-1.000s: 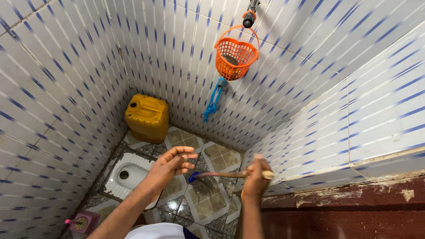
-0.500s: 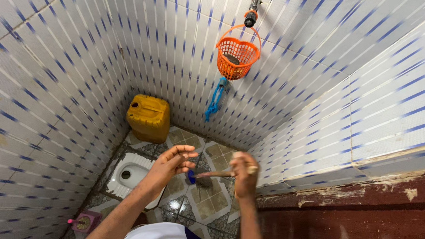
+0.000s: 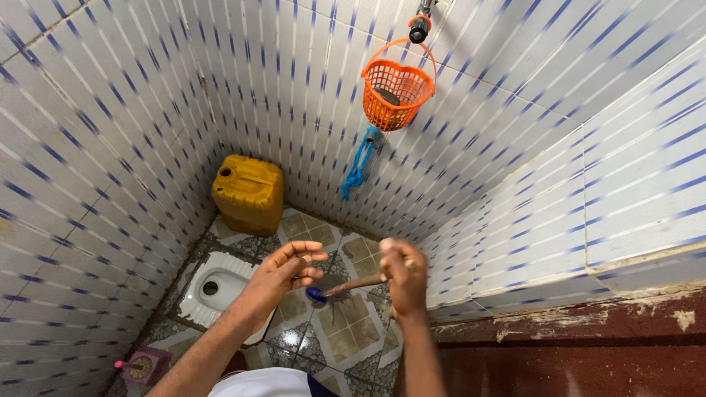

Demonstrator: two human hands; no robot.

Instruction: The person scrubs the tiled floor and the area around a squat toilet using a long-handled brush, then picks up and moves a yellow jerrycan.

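Gripping a brush (image 3: pixel 340 286), hands (image 3: pixel 401 277) near yellow jerrycan (image 3: pixel 248 193).

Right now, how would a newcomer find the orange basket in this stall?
Look at the far tiled wall with blue dashes, above the yellow jerrycan. The orange basket hangs from a pipe fitting near the top, above a blue cloth strip. It alone is an open orange mesh with a handle.

Glossy tiled walls (image 3: pixel 132 114), orange plastic basket (image 3: pixel 396 92), yellow plastic jerrycan (image 3: pixel 247 194)
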